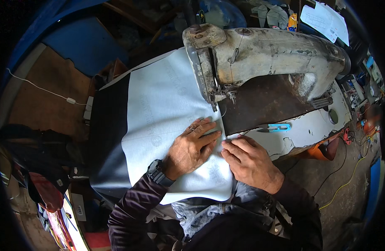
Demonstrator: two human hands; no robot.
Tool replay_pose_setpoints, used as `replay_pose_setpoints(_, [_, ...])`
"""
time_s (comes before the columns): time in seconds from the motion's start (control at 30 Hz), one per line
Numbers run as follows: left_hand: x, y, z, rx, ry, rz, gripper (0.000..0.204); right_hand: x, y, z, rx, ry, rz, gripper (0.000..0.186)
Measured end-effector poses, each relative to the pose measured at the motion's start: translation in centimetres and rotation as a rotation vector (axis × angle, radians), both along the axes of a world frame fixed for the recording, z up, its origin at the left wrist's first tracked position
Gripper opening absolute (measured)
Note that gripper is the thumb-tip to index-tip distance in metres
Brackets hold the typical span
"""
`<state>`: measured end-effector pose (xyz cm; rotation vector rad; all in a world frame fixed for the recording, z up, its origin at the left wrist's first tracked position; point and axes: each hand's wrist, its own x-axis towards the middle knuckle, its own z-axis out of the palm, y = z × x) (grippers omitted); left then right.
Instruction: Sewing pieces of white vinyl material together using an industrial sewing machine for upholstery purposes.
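Observation:
A white sheet of material (154, 104) with faint print lies under the head of an old sewing machine (280, 50). A black glossy sheet (113, 125) extends beneath its left side. Just in front of the needle area, my left hand (190, 148) rests on the white sheet with its fingers stretched out. Beside it, my right hand (249, 161) has its fingers bent and pressed together at the sheet's right edge, gripping it there. The thumb of that hand is mostly hidden. The sheet's near end hangs curved over my lap.
Blue-handled thread snips (276, 128) lie on the worn white tabletop (301, 134) right of my hands. A small round lid (333, 116) sits near the table's right end. Cables (341, 188) run over the floor at right. A wooden board (46, 96) stands at left.

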<state>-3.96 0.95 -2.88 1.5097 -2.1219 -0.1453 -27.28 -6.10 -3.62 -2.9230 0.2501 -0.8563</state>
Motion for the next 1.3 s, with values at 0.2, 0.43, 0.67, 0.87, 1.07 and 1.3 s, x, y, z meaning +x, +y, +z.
replay_pose_setpoints(0.2, [1.2,-0.6,0.0,0.007,-0.002,-0.032,0.031,0.7,-0.3,0.2,-0.004,-0.011,-0.004,0.03])
replay_pose_setpoints(0.43, [3.2,-1.7,-0.1,0.021,-0.004,-0.115,0.031,2.3,0.0,0.4,0.008,-0.022,-0.04,0.029])
replay_pose_setpoints(0.67, [6.2,-3.5,0.1,0.001,-0.009,-0.228,0.031,4.7,0.7,0.5,-0.057,0.005,-0.09,0.033])
replay_pose_setpoints(0.87, [8.4,-4.9,-0.1,0.114,0.021,-0.334,0.033,6.4,0.9,0.0,-0.051,0.024,-0.116,0.036])
replay_pose_setpoints(1.07, [8.8,-5.4,0.4,0.094,0.025,-0.324,0.029,7.0,1.1,0.4,-0.118,0.085,-0.152,0.037])
replay_pose_setpoints(1.3, [7.8,-4.5,-0.5,0.041,-0.015,-0.264,0.036,6.0,0.1,-0.1,-0.006,0.037,-0.134,0.035])
